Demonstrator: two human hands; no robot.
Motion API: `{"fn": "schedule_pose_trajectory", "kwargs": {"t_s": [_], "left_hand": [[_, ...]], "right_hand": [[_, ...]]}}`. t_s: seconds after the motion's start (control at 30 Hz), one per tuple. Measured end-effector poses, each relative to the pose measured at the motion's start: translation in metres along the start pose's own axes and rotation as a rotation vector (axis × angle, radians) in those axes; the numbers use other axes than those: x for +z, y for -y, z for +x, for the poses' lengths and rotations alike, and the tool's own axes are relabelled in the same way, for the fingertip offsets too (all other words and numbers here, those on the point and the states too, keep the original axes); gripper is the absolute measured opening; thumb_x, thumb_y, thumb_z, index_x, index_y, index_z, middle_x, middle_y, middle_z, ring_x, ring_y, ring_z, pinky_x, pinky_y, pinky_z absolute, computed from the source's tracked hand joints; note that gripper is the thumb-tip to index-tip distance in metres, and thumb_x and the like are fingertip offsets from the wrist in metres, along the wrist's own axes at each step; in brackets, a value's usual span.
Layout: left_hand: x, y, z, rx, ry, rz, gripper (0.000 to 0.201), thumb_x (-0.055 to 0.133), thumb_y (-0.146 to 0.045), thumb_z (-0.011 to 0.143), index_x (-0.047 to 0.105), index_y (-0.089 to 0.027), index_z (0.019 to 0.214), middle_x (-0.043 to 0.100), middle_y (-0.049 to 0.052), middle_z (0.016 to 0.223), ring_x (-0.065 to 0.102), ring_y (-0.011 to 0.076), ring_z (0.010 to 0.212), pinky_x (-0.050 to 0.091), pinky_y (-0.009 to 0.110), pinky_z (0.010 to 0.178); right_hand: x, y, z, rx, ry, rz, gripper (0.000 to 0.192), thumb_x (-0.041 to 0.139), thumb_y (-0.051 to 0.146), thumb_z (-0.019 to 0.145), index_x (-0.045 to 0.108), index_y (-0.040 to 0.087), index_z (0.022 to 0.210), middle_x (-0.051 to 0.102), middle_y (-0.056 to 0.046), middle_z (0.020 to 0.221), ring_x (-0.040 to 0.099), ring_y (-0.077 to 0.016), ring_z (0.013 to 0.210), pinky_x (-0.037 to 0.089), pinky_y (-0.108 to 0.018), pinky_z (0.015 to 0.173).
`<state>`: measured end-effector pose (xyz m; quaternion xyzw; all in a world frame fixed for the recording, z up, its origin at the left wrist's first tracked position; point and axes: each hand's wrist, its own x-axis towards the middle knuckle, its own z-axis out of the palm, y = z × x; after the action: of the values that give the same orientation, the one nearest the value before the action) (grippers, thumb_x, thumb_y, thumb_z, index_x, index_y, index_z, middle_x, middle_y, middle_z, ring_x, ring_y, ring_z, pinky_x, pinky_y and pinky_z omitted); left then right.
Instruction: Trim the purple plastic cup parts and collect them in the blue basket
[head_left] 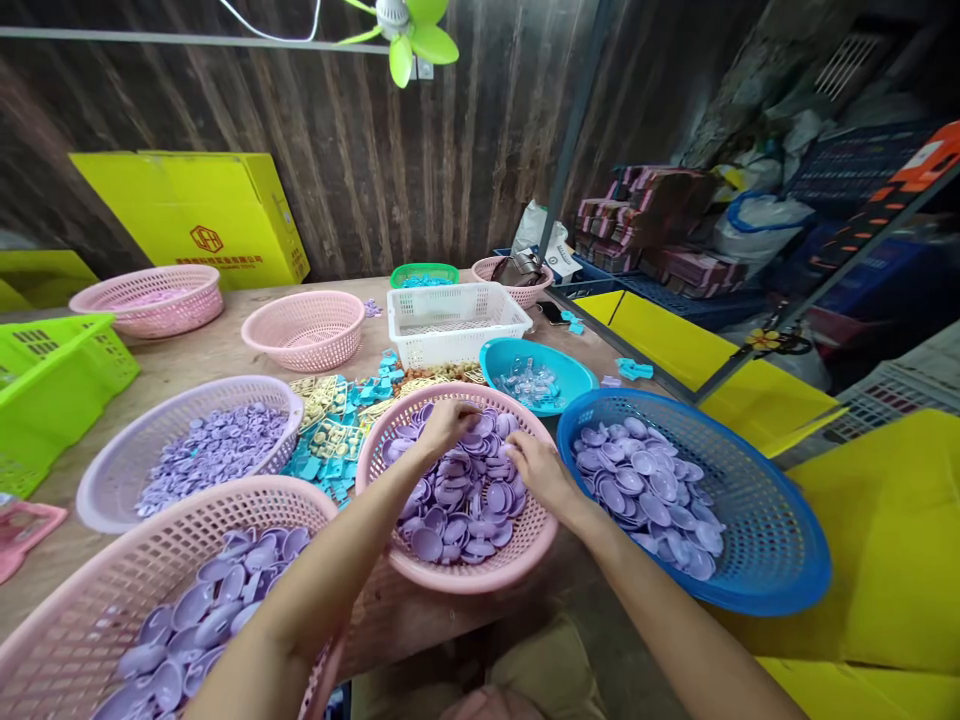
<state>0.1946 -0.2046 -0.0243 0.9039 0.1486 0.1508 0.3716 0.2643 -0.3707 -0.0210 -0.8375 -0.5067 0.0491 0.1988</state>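
Note:
In front of me a pink basket (457, 578) holds a heap of purple oval plastic pieces (450, 490), shallow and dish-like. My left hand (448, 425) reaches into its far part, with the fingers bent together at the purple pieces. Over the basket's right side is my right hand (538, 468), its fingers curled in toward the heap. What either hand grips is too small and partly hidden to make out. Right of it, a blue basket (772, 560) contains similar purple pieces. Another pink basket (60, 610), at the lower left, has more, partly covered by my left forearm.
A lilac basket (101, 500) of small purple parts stands left. Beige and turquoise parts (330, 440) lie behind the middle basket. Farther back are a turquoise bowl (577, 378) of clear pieces, a white crate (450, 350) and a pink basket (304, 345). Yellow cartons (885, 540) are at right.

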Motion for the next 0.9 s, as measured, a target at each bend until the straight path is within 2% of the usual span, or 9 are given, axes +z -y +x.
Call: {"fn": "schedule_pose_trajectory", "kwargs": {"t_s": [0.1,0.2,0.37,0.43,0.53,0.6,0.7,0.8,0.9], "left_hand": [[-0.007,-0.014,-0.005,0.02,0.167,-0.18,0.02,0.052,-0.024,0.072,0.061,-0.01,0.061,0.044,-0.004,0.049,0.038,0.0078,0.048,0.029,0.02,0.049],[-0.012,-0.027,-0.011,-0.015,0.355,-0.338,0.032,0.054,-0.039,0.071,0.055,-0.011,0.056,0.035,-0.006,0.044,0.031,0.0057,0.043,0.023,0.019,0.044],[-0.013,-0.034,-0.014,-0.087,0.445,-0.45,0.04,0.048,-0.048,0.075,0.056,-0.01,0.064,0.047,-0.002,0.051,0.041,0.0073,0.046,0.033,0.02,0.047],[-0.009,-0.03,-0.013,-0.074,0.431,-0.342,0.034,0.043,-0.038,0.08,0.06,-0.009,0.075,0.054,0.0,0.058,0.047,0.0081,0.049,0.037,0.02,0.049],[0.002,-0.022,-0.013,0.06,0.43,0.157,0.022,0.044,-0.016,0.078,0.063,-0.012,0.088,0.062,0.002,0.068,0.055,0.0092,0.057,0.041,0.019,0.056],[0.012,-0.016,-0.015,0.162,0.46,0.428,0.024,0.046,-0.007,0.073,0.066,-0.014,0.084,0.066,0.003,0.074,0.059,0.0112,0.067,0.042,0.019,0.063],[0.029,-0.013,-0.02,0.214,0.505,0.57,0.026,0.047,-0.001,0.07,0.067,-0.013,0.08,0.067,0.008,0.082,0.06,0.0168,0.076,0.044,0.023,0.067],[0.041,-0.014,-0.024,0.234,0.519,0.689,0.026,0.043,0.0,0.072,0.067,-0.009,0.081,0.065,0.015,0.082,0.061,0.0219,0.078,0.045,0.028,0.065],[0.049,-0.017,-0.026,0.252,0.527,0.769,0.027,0.04,0.0,0.075,0.066,-0.007,0.08,0.064,0.017,0.078,0.061,0.0242,0.078,0.046,0.031,0.066]], "right_hand": [[-0.001,-0.004,-0.005,-0.091,-0.184,0.157,0.033,0.043,0.015,0.082,0.048,0.018,0.114,0.061,-0.006,0.098,0.057,-0.0171,0.089,0.043,-0.028,0.077],[0.001,-0.003,-0.008,-0.211,-0.237,0.215,0.029,0.042,0.018,0.083,0.053,0.021,0.11,0.06,-0.006,0.101,0.055,-0.0175,0.095,0.043,-0.03,0.081],[-0.015,-0.001,-0.014,-0.194,-0.3,0.191,0.02,0.045,0.025,0.084,0.061,0.019,0.094,0.062,-0.005,0.088,0.058,-0.017,0.081,0.044,-0.027,0.072],[-0.034,-0.008,-0.021,-0.122,-0.346,0.116,0.021,0.044,0.028,0.084,0.062,0.019,0.092,0.061,-0.006,0.086,0.057,-0.0167,0.077,0.043,-0.026,0.07],[-0.068,-0.033,-0.035,0.083,-0.428,-0.07,0.024,0.044,0.032,0.084,0.062,0.019,0.092,0.06,-0.006,0.084,0.056,-0.0181,0.076,0.041,-0.027,0.068],[-0.085,-0.053,-0.045,0.286,-0.426,-0.231,0.026,0.045,0.034,0.082,0.063,0.018,0.094,0.059,-0.008,0.085,0.056,-0.0205,0.073,0.04,-0.03,0.063],[-0.09,-0.066,-0.053,0.467,-0.359,-0.357,0.033,0.049,0.033,0.08,0.058,0.015,0.106,0.056,-0.014,0.098,0.057,-0.0232,0.074,0.04,-0.032,0.061],[-0.071,-0.05,-0.049,0.351,-0.24,-0.237,0.029,0.049,0.025,0.08,0.058,0.013,0.105,0.058,-0.013,0.102,0.056,-0.0217,0.086,0.041,-0.03,0.072],[-0.042,-0.022,-0.037,0.194,-0.038,-0.065,0.021,0.046,0.017,0.081,0.062,0.016,0.095,0.063,-0.007,0.096,0.057,-0.0166,0.087,0.04,-0.025,0.077]]}}
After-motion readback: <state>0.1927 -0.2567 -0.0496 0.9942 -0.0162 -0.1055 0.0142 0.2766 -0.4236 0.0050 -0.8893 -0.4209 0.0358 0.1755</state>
